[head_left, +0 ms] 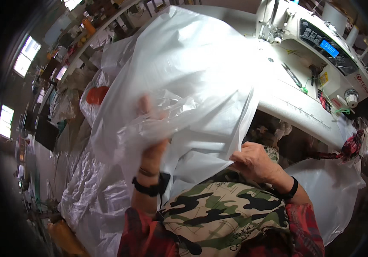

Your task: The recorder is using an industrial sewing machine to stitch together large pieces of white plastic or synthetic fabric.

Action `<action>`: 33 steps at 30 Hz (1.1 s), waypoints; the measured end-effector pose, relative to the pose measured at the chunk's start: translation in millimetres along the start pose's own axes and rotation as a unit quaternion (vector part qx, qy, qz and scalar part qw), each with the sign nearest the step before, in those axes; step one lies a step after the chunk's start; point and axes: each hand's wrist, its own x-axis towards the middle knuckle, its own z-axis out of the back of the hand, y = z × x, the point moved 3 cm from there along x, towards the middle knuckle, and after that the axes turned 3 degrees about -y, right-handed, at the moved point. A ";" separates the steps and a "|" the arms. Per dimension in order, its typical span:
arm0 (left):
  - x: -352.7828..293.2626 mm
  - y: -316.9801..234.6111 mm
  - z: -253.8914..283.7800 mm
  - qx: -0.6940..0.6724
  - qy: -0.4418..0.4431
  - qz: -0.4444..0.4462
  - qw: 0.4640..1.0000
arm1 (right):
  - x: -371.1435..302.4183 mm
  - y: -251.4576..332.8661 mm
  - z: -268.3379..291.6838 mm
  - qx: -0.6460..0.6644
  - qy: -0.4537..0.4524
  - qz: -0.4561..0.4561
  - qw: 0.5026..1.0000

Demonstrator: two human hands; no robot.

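A large white translucent plastic sheet, perhaps a bag, spreads over the sewing table and down across my lap. At its lower right edge my right hand is closed, with thumb and fingers pinching the plastic. My left hand is among the sheet's crumpled folds on the left side. Plastic covers part of it and motion smears its fingers, so its grip is unclear. The white sewing machine, with a lit blue display, stands at the upper right, beyond the sheet's right edge.
Tweezers and green thread lie on the machine bed beside a printed ruler scale. More crumpled clear plastic hangs at the left, near an orange-red item. Another white plastic piece hangs at the right, below a red plaid cloth.
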 end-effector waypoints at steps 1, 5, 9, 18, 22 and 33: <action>-2.2 21.5 4.9 0.005 0.020 0.050 0.999 | 1.4 0.4 0.6 -0.004 -0.003 0.009 1.000; -18.7 27.1 20.6 -0.009 0.047 0.142 0.989 | 6.1 3.7 2.7 -0.001 -0.005 0.023 1.000; -49.9 9.2 31.1 -0.044 0.059 0.179 0.981 | 2.0 5.1 -0.3 -0.018 0.007 0.009 1.000; -82.9 8.4 57.7 -0.080 0.085 0.239 0.964 | -6.3 -5.7 -7.2 -0.028 0.019 -0.008 0.999; -93.1 10.5 66.8 -0.079 0.092 0.261 0.958 | 2.3 -6.3 -15.2 -0.015 0.020 0.010 1.000; -73.8 14.3 47.8 -0.097 0.111 0.244 0.958 | -5.0 -11.7 -12.6 -0.033 0.004 -0.012 0.999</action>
